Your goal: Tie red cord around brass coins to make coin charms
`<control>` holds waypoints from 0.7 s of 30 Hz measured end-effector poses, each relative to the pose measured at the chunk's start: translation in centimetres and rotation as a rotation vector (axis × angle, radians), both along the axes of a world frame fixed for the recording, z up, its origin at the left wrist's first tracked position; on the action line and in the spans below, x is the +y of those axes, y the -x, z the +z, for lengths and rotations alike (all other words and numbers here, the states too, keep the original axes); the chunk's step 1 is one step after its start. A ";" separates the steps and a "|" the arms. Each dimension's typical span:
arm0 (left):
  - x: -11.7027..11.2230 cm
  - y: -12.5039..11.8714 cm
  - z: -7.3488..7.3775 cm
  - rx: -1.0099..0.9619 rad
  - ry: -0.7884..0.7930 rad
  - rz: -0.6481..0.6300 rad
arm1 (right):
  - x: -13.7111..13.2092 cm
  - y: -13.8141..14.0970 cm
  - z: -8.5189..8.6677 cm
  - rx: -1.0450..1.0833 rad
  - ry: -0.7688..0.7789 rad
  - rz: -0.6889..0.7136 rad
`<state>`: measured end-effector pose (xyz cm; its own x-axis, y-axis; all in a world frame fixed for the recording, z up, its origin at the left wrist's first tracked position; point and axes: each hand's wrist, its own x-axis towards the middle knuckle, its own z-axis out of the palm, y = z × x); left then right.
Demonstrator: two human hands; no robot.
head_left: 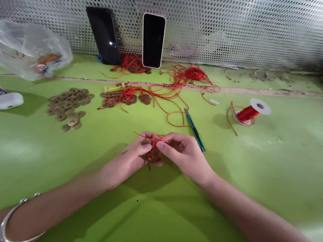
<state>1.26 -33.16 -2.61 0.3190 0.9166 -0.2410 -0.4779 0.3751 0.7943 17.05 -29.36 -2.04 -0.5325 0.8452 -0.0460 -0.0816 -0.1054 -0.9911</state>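
Note:
Both hands meet over the green table, closed around a small bundle of coins strung on red cord (152,155). My left hand (131,155) grips it from the left, with its thumb on top and fingers partly hidden underneath. From the other side my right hand (183,155) pinches the red cord (156,138) at a knot with thumb and index finger. A small loop rises above the knot, and a loose end sticks out to the left. Just beyond my right hand lies a green utility knife (194,130).
Loose brass coins (69,104) lie left. Corded coins (125,97), a yellow lighter (114,87) and tangled red cord (193,73) are ahead. A red cord spool (250,112) stands right. Two phones (152,41) lean against the perforated metal panel (214,19). A plastic bag (22,50) sits far left.

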 end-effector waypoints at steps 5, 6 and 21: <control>0.1 0.0 0.0 0.030 0.043 0.010 | -0.1 0.0 0.1 -0.001 0.015 0.024; 0.1 0.0 0.1 0.026 0.048 0.012 | -0.1 0.0 0.1 -0.001 0.017 0.029; 0.0 -0.3 0.6 0.017 -0.026 -0.014 | 0.0 0.2 -0.2 0.042 0.025 0.003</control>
<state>1.58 -33.15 -2.00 0.3277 0.9183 -0.2222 -0.4596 0.3605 0.8117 16.86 -29.35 -2.26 -0.5373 0.8422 -0.0447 -0.1222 -0.1302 -0.9839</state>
